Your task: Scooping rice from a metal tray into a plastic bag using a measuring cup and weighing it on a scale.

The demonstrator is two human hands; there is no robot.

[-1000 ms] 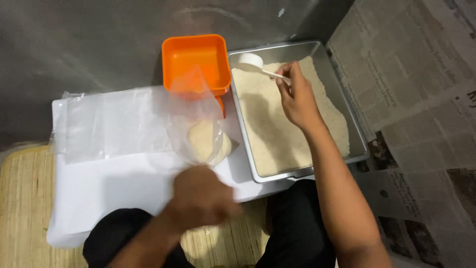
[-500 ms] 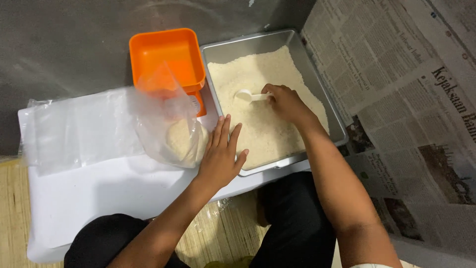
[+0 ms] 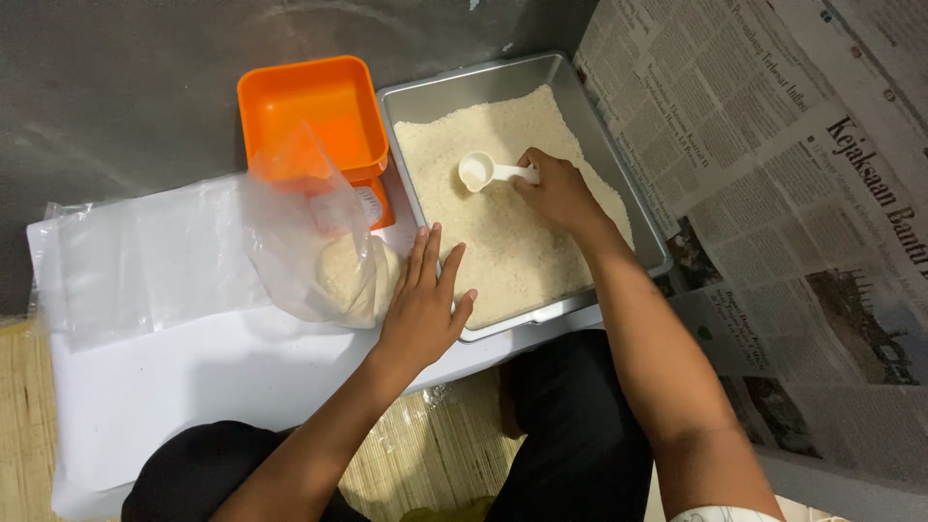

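Grey floor, newspaper spread to the right of a metal tray of white rice. Right hand over the rice, fingers curled round the handle of a white scoop. Left hand flat, fingers spread, at the tray's left rim, holding nothing. Clear bag, part-filled with rice, just left of tray; orange container beside the tray's far left corner.
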